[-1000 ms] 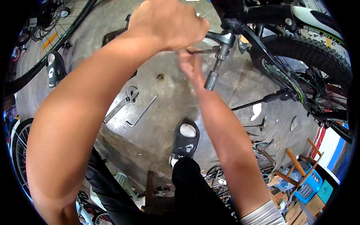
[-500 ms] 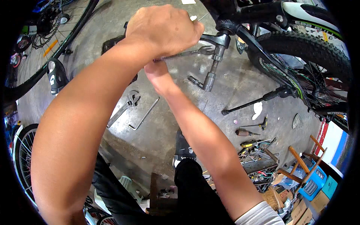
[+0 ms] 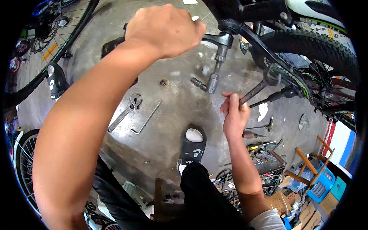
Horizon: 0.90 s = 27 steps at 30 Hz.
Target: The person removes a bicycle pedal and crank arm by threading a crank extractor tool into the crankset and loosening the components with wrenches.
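My left hand point(image 3: 165, 32) is closed in a fist round the bicycle's crank arm point(image 3: 215, 40), whose right end comes out beside my knuckles. A dark pedal point(image 3: 110, 47) shows partly behind my left forearm. From the crank's hub hangs a steel threaded crank puller point(image 3: 213, 79), with a short knurled piece point(image 3: 198, 83) sticking out at its lower end. To the right of it, my right hand point(image 3: 235, 115) grips an open-ended wrench point(image 3: 253, 93) by its handle end. The wrench's jaw points up and right, in front of the bicycle frame, apart from the puller.
On the concrete floor lie an adjustable wrench point(image 3: 125, 112) and a hex key point(image 3: 147, 118). Screwdrivers and loose tools point(image 3: 264, 153) are piled at the right, near a wooden stool point(image 3: 306, 165) and cardboard boxes point(image 3: 283, 199). A knobby rear tire point(image 3: 306, 50) stands at upper right.
My right hand has swung from beneath my left hand out to the right, carrying the wrench away from beside the puller. My left hand stays nearly in place on the crank arm.
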{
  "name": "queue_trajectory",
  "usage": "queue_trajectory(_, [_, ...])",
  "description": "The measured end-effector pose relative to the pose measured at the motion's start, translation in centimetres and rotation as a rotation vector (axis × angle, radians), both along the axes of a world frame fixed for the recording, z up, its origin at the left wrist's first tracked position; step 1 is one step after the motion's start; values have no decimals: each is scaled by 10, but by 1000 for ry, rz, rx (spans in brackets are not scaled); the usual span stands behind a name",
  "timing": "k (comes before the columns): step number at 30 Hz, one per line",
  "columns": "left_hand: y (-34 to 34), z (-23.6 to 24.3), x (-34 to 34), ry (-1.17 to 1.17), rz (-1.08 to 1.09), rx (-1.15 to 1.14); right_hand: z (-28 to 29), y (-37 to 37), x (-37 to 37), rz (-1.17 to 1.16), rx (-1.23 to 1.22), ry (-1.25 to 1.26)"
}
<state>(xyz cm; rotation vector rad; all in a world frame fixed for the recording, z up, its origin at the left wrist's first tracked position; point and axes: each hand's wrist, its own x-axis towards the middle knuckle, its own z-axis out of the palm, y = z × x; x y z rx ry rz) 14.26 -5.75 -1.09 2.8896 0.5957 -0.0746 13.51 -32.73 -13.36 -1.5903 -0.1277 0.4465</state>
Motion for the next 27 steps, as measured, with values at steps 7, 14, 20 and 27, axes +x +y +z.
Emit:
queue_trajectory(7, [0, 0, 4, 44, 37, -52, 32, 76, 29, 5, 60, -29])
queue_trajectory(14, [1, -4, 2, 23, 19, -15, 43, 85, 32, 10, -16, -67])
queue_trajectory(20, [0, -1, 4, 28, 20, -20, 41, 80, 39, 100, 83, -42])
queue_trajectory(27, [-1, 6, 5, 45, 31, -93, 44, -1, 55, 211, -322, -315])
